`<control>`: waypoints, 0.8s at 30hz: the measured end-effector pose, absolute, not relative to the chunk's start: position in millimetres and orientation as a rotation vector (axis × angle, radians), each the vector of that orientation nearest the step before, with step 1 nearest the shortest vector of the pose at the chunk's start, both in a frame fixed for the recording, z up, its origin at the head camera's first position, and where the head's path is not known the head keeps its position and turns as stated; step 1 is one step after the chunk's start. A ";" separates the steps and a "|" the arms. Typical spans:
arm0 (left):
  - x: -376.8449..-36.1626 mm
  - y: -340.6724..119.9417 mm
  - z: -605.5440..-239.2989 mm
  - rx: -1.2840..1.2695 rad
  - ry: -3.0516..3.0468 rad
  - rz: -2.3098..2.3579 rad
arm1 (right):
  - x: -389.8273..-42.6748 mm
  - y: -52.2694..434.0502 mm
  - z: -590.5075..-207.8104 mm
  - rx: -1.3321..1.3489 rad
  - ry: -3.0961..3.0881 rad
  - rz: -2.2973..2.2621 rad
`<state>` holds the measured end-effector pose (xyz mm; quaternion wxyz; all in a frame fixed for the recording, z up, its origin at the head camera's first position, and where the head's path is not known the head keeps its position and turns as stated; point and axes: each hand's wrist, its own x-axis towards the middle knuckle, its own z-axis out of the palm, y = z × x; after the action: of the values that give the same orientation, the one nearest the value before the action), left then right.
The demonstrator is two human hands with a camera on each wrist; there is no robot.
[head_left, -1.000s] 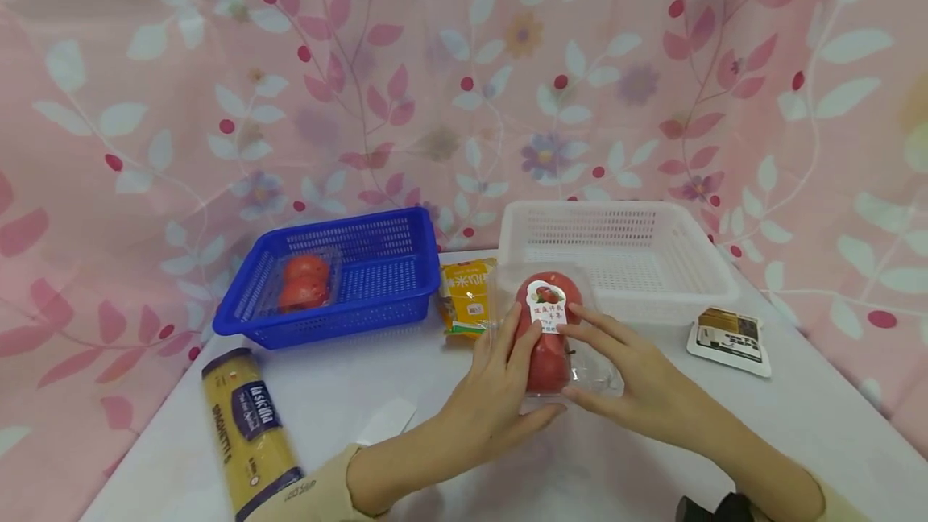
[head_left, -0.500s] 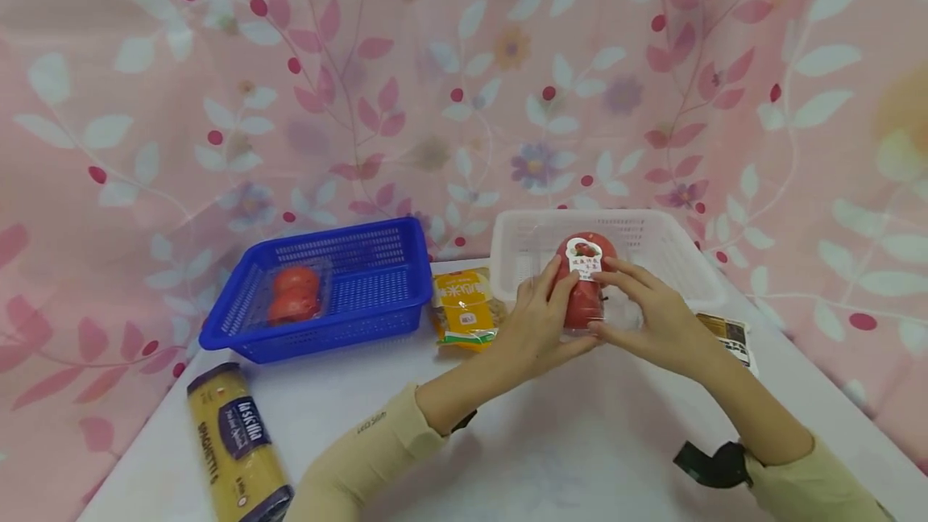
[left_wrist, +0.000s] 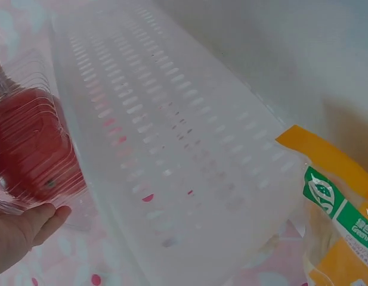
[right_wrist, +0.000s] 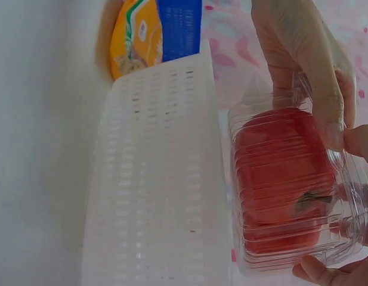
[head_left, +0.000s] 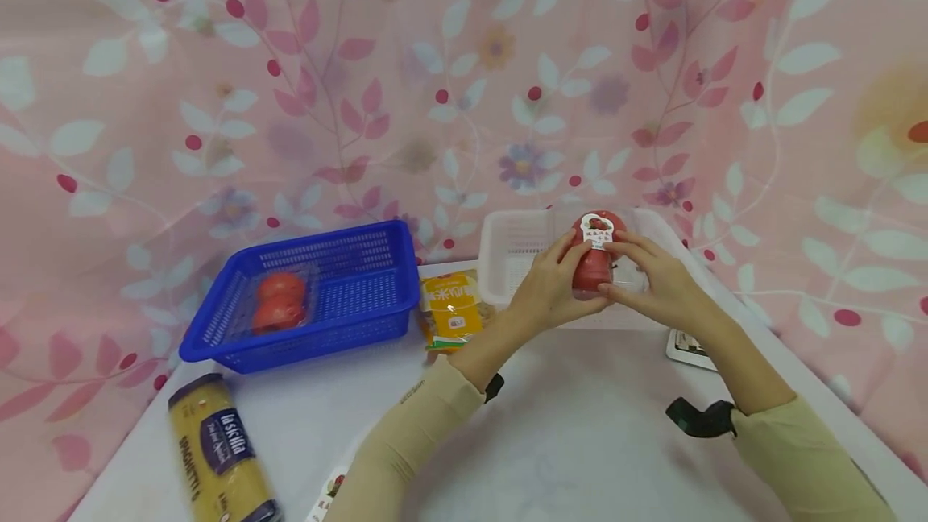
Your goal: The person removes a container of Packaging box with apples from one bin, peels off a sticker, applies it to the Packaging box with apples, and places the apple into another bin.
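Note:
Both hands hold a clear plastic clamshell of red tomatoes [head_left: 596, 261] with a white label, raised over the white basket [head_left: 507, 264]. My left hand [head_left: 557, 279] grips the pack's left side and my right hand [head_left: 640, 274] grips its right side. In the left wrist view the tomato pack [left_wrist: 30, 149] sits beside the white basket's slotted wall [left_wrist: 172, 149], with my fingertips [left_wrist: 28, 223] under it. The right wrist view shows the pack [right_wrist: 285, 185] above the basket wall [right_wrist: 154, 179], with fingers curled round it from both sides.
A blue basket [head_left: 341, 288] at the left holds another tomato pack [head_left: 278, 303]. A yellow packet [head_left: 449, 308] lies between the baskets. A spaghetti pack [head_left: 213, 449] lies at the table's [head_left: 580, 441] front left, and a small sachet [head_left: 685, 345] by the right edge.
Both hands have lifted the tomato pack off the table and carried it away from me, up and over the white basket.

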<state>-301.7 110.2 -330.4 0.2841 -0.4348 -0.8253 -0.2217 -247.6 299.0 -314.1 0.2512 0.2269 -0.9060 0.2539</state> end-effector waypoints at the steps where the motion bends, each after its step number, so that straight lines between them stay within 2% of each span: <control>1: -306.0 112.1 -330.9 -1.174 -2.216 -0.587 | -251.3 301.6 -315.1 0.621 -2.467 0.695; 11: -343.2 130.9 -335.1 -1.245 -2.385 -0.615 | -285.5 325.4 -319.1 0.602 -2.525 0.766; 24: -359.6 162.0 -359.4 -1.234 -2.798 -0.612 | -297.5 350.1 -348.0 0.416 -2.723 0.989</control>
<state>-359.6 162.0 -359.4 0.0113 -0.3958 -0.8971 -0.1962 -297.5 350.1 -348.0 0.1072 0.1413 -0.9251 0.3359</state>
